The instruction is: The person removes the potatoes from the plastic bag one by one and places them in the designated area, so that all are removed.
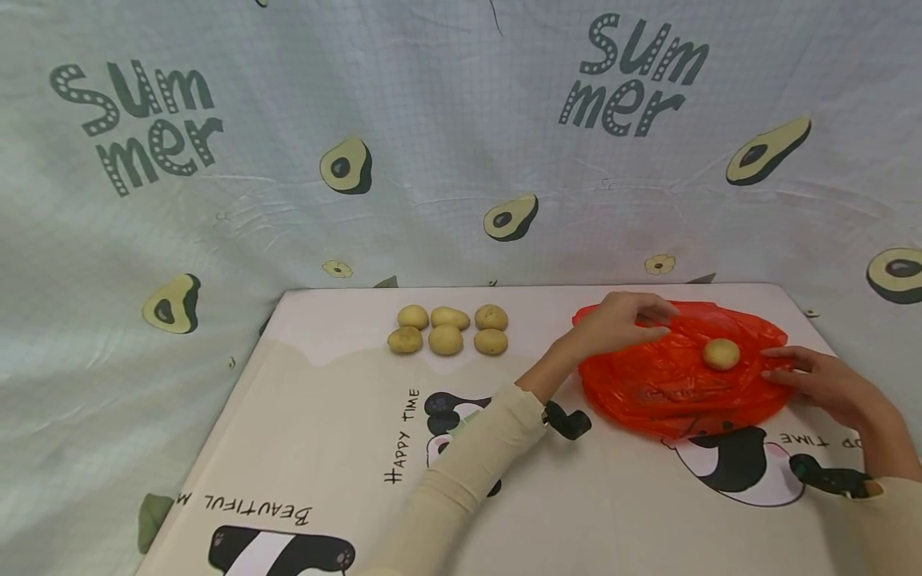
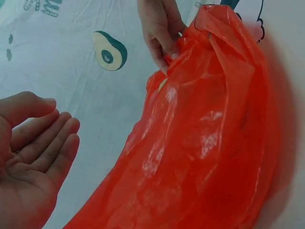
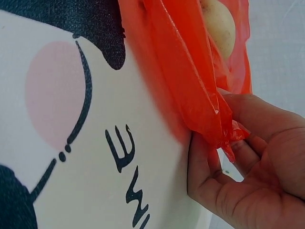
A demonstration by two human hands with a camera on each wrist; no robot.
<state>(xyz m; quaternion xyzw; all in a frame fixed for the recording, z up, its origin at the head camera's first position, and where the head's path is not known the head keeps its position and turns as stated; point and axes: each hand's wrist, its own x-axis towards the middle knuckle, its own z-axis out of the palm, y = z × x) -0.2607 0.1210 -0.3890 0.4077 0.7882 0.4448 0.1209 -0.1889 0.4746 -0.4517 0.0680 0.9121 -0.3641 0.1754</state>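
A red plastic bag [image 1: 648,388] lies spread on the right part of the table, with one potato [image 1: 721,354] on it. My right hand [image 1: 828,382] pinches the bag's right end; in the right wrist view the thumb is over the gathered plastic and the fingers [image 3: 202,179] are under it. The left hand [image 1: 623,322] hovers over the bag's left part, holding nothing. Its palm [image 2: 28,176] faces the bag in the left wrist view, fingers loosely bent.
Several potatoes [image 1: 446,339] stand in two rows at the back middle of the table [image 1: 324,416]. A printed cloth [image 1: 432,120] with avocados and lettering hangs behind the table. Dark straps [image 1: 567,421] show at both wrists.
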